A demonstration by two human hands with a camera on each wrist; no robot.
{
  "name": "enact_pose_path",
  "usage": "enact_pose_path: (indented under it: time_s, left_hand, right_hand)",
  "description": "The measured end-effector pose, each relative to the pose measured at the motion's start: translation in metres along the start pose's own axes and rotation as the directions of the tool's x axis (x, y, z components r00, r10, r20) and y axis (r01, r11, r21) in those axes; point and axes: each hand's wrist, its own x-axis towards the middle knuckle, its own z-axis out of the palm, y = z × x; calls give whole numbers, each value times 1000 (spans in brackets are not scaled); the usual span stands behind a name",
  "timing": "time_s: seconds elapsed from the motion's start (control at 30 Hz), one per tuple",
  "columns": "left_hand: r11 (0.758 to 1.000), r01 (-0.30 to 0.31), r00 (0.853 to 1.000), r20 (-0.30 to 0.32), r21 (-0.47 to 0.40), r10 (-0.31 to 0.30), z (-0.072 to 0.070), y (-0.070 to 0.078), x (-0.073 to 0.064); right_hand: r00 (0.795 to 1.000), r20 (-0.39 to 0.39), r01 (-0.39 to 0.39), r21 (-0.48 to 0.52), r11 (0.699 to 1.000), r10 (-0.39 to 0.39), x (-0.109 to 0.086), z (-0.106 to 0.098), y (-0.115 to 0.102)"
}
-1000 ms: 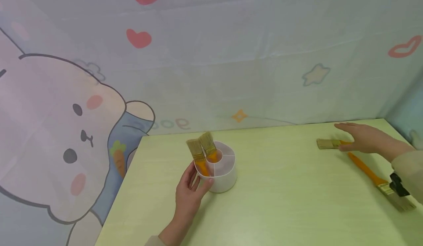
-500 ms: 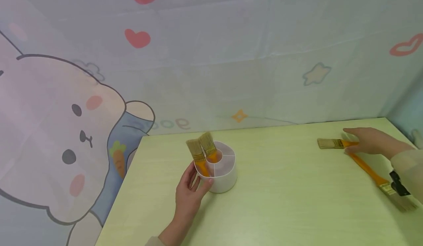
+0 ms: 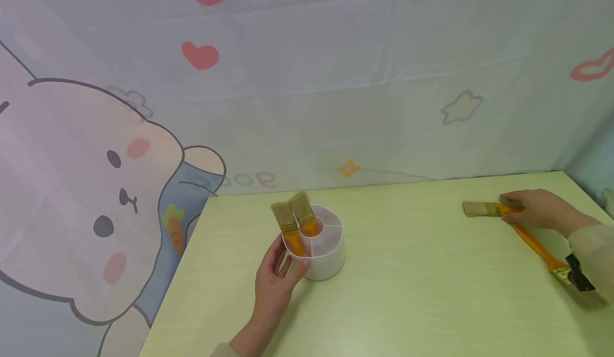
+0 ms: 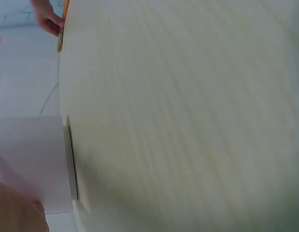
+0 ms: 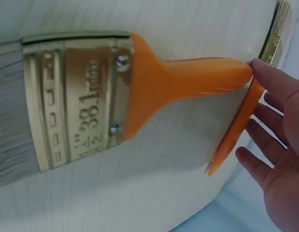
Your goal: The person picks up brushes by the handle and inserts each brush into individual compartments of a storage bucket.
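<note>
My left hand [image 3: 275, 287] grips the near left side of a white round divided organizer [image 3: 326, 264], its thumb on the front wall. Two paintbrushes stand in it, bristles up: one [image 3: 284, 218] in a left outer compartment, the other [image 3: 301, 209] in the centre ring. At the far right my right hand [image 3: 539, 208] pinches the orange handle of a flat paintbrush [image 3: 482, 209] whose bristles point left. In the right wrist view that handle [image 5: 236, 128] lies between thumb and fingers. Another paintbrush [image 3: 532, 244] lies closer, bristles toward the near right, partly behind the right wrist's black strap.
The pale yellow-green table [image 3: 408, 272] runs between the two hands. Behind it hangs a printed cloth [image 3: 307, 96] with a cartoon animal, hearts and stars, meeting the table's back edge.
My right hand has come down onto the far paintbrush, its thumb and fingers closing on the handle. The left hand and the organizer stay in place.
</note>
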Motion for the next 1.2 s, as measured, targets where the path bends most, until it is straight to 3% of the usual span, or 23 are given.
enact_pose_path:
  time_s: [0.23,0.5,0.83,1.2]
  left_hand:
    - [1000,-5,1000,-4,6,5,-1,1,-1]
    - [1000,-7,1000,3,2,7,0,-2,0]
    - [1000,3,1000,5,4,-3,-1,-1,0]
    - [1000,1,1000,1,-16,-1,0,-3,0]
  right_hand:
    - [999,-38,4,21,1000,-3,-1,1,-5]
    - [999,-51,5,-18,1000,-6,-1,3,-10]
    - [993,-120,-6,-127,992,-10,1,8,-16]
    - [987,-160,-24,-123,992,4,2,11,-15]
